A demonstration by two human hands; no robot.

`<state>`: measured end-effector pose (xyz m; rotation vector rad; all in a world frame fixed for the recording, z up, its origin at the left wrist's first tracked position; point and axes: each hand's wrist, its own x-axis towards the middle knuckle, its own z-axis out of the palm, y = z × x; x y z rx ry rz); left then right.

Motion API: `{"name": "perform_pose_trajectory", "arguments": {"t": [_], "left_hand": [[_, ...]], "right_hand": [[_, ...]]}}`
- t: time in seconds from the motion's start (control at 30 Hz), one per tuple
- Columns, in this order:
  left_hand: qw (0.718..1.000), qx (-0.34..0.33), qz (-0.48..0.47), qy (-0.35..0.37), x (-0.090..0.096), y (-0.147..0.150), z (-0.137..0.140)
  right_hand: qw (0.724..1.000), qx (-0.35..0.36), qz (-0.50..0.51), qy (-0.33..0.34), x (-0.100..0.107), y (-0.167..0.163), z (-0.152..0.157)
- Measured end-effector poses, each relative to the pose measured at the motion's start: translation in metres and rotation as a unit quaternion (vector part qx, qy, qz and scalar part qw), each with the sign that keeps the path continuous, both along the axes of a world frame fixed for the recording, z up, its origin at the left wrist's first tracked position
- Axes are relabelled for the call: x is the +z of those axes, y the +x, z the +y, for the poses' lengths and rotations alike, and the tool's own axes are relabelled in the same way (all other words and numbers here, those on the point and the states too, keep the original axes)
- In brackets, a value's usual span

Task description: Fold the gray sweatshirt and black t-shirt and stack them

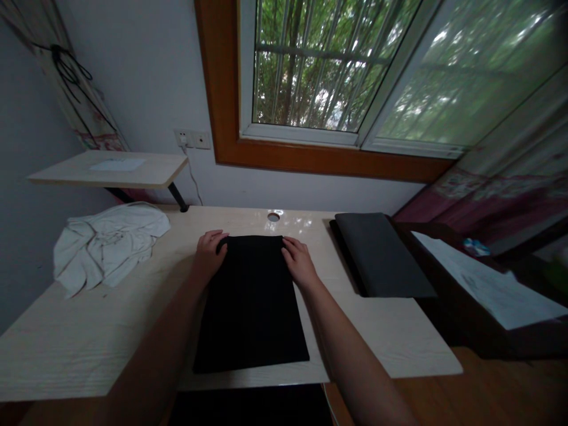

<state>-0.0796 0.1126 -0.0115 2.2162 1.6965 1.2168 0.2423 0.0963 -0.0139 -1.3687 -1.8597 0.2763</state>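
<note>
A flat black rectangular panel [255,302], perhaps a board or stiff folded cloth, lies on the pale wooden table [350,331] in front of me. At its far left corner, my left hand [210,251] pinches the edge between thumb and fingers. My right hand [299,260] grips the far right corner in the same way, thumb on top. Fingertips under the edge are partly hidden. To the right of my right hand rests a stack of dark grey flat sheets or folders [381,254]. A crumpled white cloth [110,242] lies left of my left hand.
A small raised shelf [153,163] with a sheet of paper [118,164] stands at the back left. Behind the table are a wall socket [193,139] and a window [319,77]. A dark side surface with a white sheet [483,278] is at the right.
</note>
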Motion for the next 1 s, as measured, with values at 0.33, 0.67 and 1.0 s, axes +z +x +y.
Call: {"name": "perform_pose_trajectory", "arguments": {"t": [0.33, 0.67, 1.0], "left_hand": [[0.967, -0.108, 0.19, -0.129, 0.006, 0.015, -0.01], [0.954, -0.054, 0.253, -0.148, 0.006, 0.016, -0.013], [0.954, -0.029, 0.258, -0.146, 0.005, 0.016, -0.013]], "right_hand": [[0.977, 0.155, -0.143, 0.028, 0.017, -0.017, -0.014], [0.968, 0.073, -0.235, -0.059, 0.014, -0.023, -0.011], [0.968, 0.038, -0.242, -0.06, 0.013, -0.025, -0.012]]}}
